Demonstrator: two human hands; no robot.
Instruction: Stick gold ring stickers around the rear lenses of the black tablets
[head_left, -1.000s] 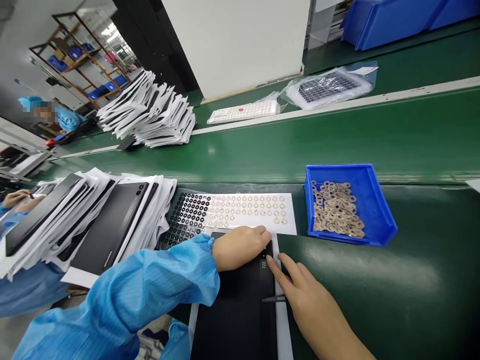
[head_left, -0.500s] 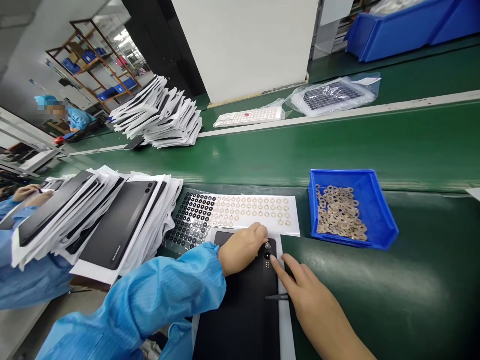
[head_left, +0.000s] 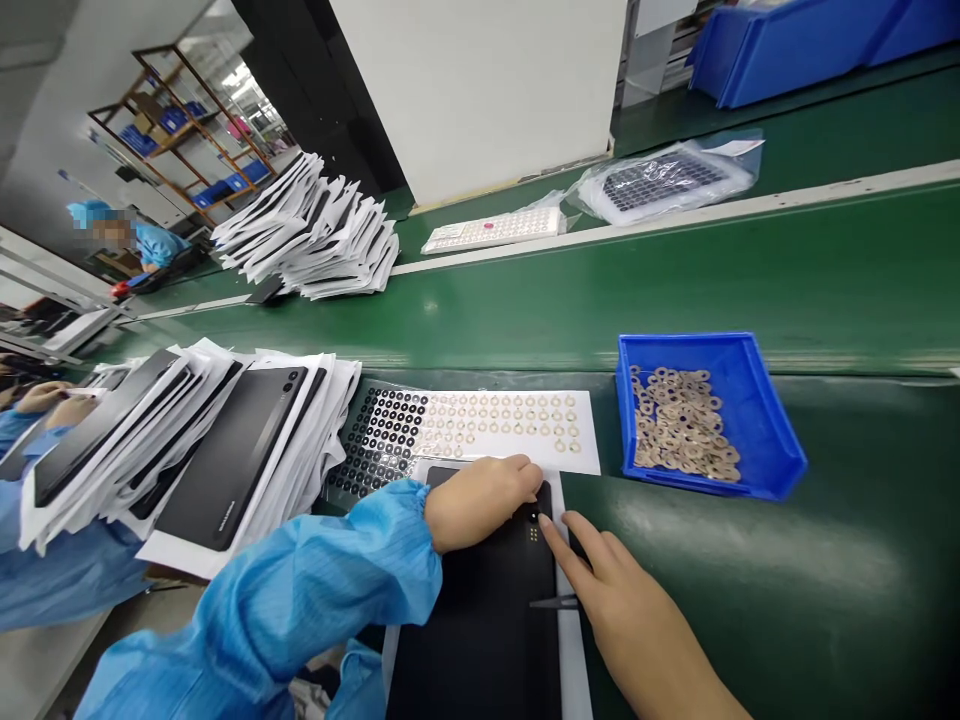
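A black tablet back cover (head_left: pixel 487 620) lies on white paper in front of me. My left hand (head_left: pixel 480 497), in a blue sleeve, rests curled over its top right corner by the camera holes. The index finger of my right hand (head_left: pixel 622 615) points at that same corner, and a thin dark tool (head_left: pixel 551 602) sticks out from under the palm. Just beyond lies a white sheet (head_left: pixel 480 420) with rows of black and pale rings.
A blue bin (head_left: pixel 765 420) of small metal rings stands to the right. A stack of tablets in white paper (head_left: pixel 195 445) lies to the left, another pile (head_left: pixel 315 235) across the green belt (head_left: pixel 600 290). Bagged trays (head_left: pixel 660 180) lie far back. Another person's hands (head_left: pixel 45 400) work at left.
My left hand has slid back a little over the camera holes at the cover's corner. My right index finger stays at the same corner.
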